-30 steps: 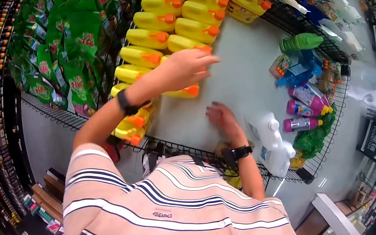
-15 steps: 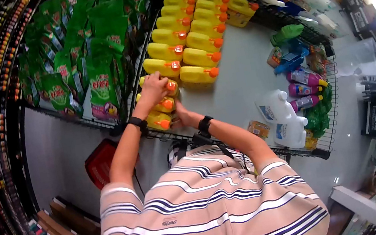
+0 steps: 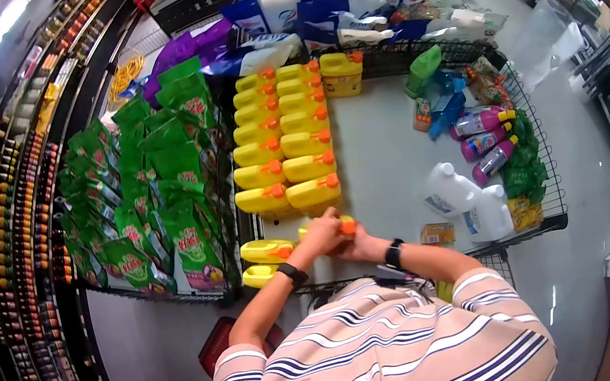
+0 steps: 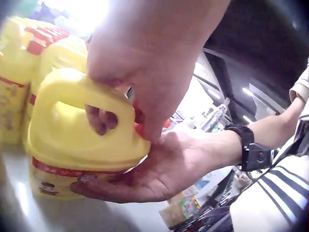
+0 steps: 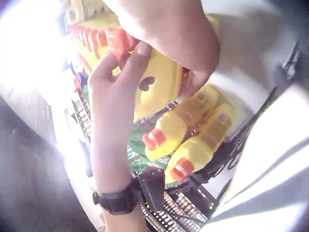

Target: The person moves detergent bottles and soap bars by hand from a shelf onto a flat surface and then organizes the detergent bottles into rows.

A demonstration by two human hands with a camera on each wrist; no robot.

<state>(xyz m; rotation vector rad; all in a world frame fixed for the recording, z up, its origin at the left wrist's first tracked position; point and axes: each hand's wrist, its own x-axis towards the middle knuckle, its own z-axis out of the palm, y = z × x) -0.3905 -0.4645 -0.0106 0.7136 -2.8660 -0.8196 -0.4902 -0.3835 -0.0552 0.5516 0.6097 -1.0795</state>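
Note:
A yellow bottle (image 4: 77,130) with an orange cap stands tilted or upright, which I cannot tell, at the near end of the second column. My left hand (image 3: 320,237) grips its handle, with fingertips showing through the handle hole in the left wrist view. My right hand (image 3: 362,246) supports the bottle's side, and its long fingers (image 4: 116,191) lie along the label. Two yellow bottles (image 3: 265,251) stand just left of my hands. Beyond are two columns of matching bottles (image 3: 313,191).
Green bags (image 3: 193,240) fill the bin on the left. White jugs (image 3: 489,215), pink bottles (image 3: 493,160) and a small box (image 3: 437,233) lie on the right of the grey surface (image 3: 379,155). Wire edging (image 3: 546,152) borders it; blue and white packs (image 3: 276,7) lie beyond.
Both hands have moved from the near-left bottles toward the right, bringing one bottle to the second column. The head view has turned and now takes in more of the far side.

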